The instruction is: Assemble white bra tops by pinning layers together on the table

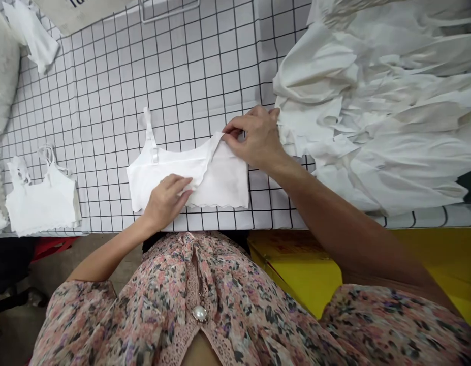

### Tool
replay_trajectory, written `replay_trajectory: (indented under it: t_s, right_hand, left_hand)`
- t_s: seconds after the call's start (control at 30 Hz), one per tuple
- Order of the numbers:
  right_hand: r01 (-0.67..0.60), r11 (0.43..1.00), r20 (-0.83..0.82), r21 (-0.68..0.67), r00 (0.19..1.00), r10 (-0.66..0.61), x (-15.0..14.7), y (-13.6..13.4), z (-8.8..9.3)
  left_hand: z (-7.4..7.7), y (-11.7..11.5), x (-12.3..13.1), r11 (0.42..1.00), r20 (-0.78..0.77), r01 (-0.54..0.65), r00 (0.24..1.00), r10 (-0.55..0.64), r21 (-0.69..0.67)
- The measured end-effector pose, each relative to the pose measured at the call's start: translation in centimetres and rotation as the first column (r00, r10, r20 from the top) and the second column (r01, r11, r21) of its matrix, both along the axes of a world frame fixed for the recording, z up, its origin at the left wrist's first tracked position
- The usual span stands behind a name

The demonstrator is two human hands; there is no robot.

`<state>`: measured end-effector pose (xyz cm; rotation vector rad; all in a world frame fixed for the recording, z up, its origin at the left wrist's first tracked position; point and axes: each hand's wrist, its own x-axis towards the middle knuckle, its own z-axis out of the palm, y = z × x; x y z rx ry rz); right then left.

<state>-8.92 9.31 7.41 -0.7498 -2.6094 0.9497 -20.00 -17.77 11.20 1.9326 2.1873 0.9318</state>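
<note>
A white bralette (166, 175) lies on the gridded cloth in front of me, one strap pointing up at its left end. Its right side is partly folded over, baring the inner layer (227, 180) with a wavy lower hem. My right hand (256, 134) pinches the upper right corner of this fold between thumb and fingers. Down on the front of the garment, my left hand (168, 198) has its fingers bent and thumb close to the fingertips, at the flap's loose lower edge.
A large heap of white garments (372, 112) covers the table's right side. Stacked white bralettes (44, 201) lie at the left front. A white cloth piece (42, 46) and a printed sheet (79, 12) are at the back left. Yellow boxes (300, 274) stand below the table edge.
</note>
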Motion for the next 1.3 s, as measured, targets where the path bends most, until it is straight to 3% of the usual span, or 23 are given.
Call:
replay_trajectory:
  t_s: [0.07,0.23,0.33,0.4,0.47,0.53,0.6,0.67,0.73,0.9,0.97,1.1,1.2,1.3]
  right_hand:
    - [-0.014,1.000,-0.025,-0.009,1.000,0.013,0.1,0.1,-0.4]
    - [-0.019,1.000,-0.039,0.003,0.999,0.019,-0.1,0.5,-1.2]
    - [-0.012,1.000,-0.014,0.007,1.000,0.012,0.3,0.2,0.1]
    - [-0.002,1.000,-0.060,0.009,0.998,0.003,1.3,-0.7,2.0]
    - [0.015,0.999,-0.116,-0.035,0.993,-0.019,2.5,-1.9,4.1]
    - [0.002,0.987,-0.131,-0.159,0.991,-0.023,3.7,-3.2,5.7]
    - [-0.046,0.946,-0.137,-0.321,0.991,0.002,4.1,-4.3,6.3]
    - [-0.119,0.882,-0.165,-0.456,0.985,0.047,3.8,-4.8,6.0]
    - [-0.180,0.832,-0.208,-0.525,0.975,0.080,3.0,-4.8,5.1]
    - [-0.211,0.796,-0.255,-0.567,0.964,0.074,1.8,-4.3,3.8]
    - [-0.228,0.777,-0.273,-0.587,0.959,0.075,1.9,-4.5,3.9]
    - [-0.276,0.690,-0.283,-0.670,0.953,0.106,1.8,-5.1,4.8]
    - [-0.214,0.620,-0.285,-0.755,0.958,-0.017,1.4,-5.0,5.7]
    - [-0.173,0.594,-0.316,-0.786,0.938,-0.144,0.8,-4.1,6.3]
  left_hand:
    - [-0.3,1.0,-0.6,0.997,0.124,-0.062,0.990,0.067,-0.044]
    - [-1.5,4.6,-0.4,0.975,-0.006,-0.141,0.990,0.142,-0.175]
    - [-1.1,5.8,0.0,0.953,0.171,-0.147,0.966,0.196,-0.263]
    - [0.0,6.4,-0.2,0.946,0.458,-0.103,0.855,0.242,-0.307]
    - [1.4,6.9,-0.9,0.947,0.721,-0.035,0.640,0.266,-0.319]
    - [2.6,7.6,-1.7,0.950,0.850,0.001,0.447,0.279,-0.313]
    - [3.2,8.4,-2.4,0.950,0.895,0.010,0.338,0.292,-0.313]
    - [3.2,9.1,-2.7,0.949,0.912,0.019,0.283,0.296,-0.314]
    - [2.8,9.6,-2.8,0.951,0.916,0.018,0.278,0.291,-0.307]
    - [2.5,10.3,-2.9,0.956,0.895,0.012,0.353,0.271,-0.294]
    - [2.7,10.5,-3.0,0.955,0.894,-0.011,0.349,0.281,-0.296]
    - [3.2,10.9,-3.2,0.953,0.942,-0.064,0.146,0.301,-0.295]
    - [3.3,10.7,-3.0,0.941,0.941,-0.021,0.013,0.339,-0.338]
    - [3.2,9.6,-2.5,0.923,0.914,0.078,-0.126,0.385,-0.378]
